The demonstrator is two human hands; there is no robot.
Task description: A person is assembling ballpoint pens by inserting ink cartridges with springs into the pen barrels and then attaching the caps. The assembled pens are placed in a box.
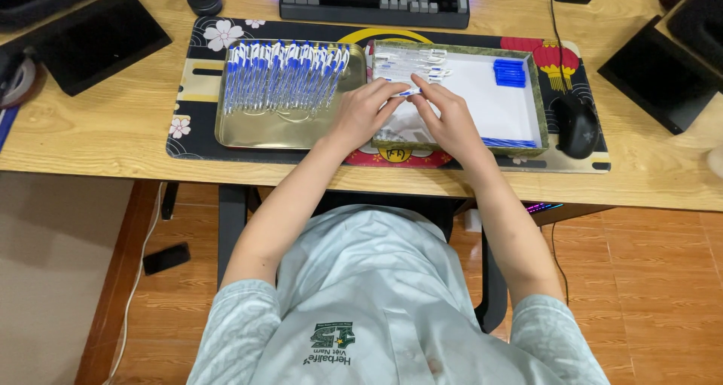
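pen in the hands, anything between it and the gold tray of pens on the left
Nothing visible. The pen is held by the left hand and right hand just right of the gold tray; only the box's rim lies below.

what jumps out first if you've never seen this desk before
First the metal tray left of centre on the desk mat, with a dense row of blue-and-white pens across its far half. Right beside it, over the near left corner of a shallow white-lined box, the left hand and right hand meet on a single pen. A small stack of blue caps sits in that box's far right corner.
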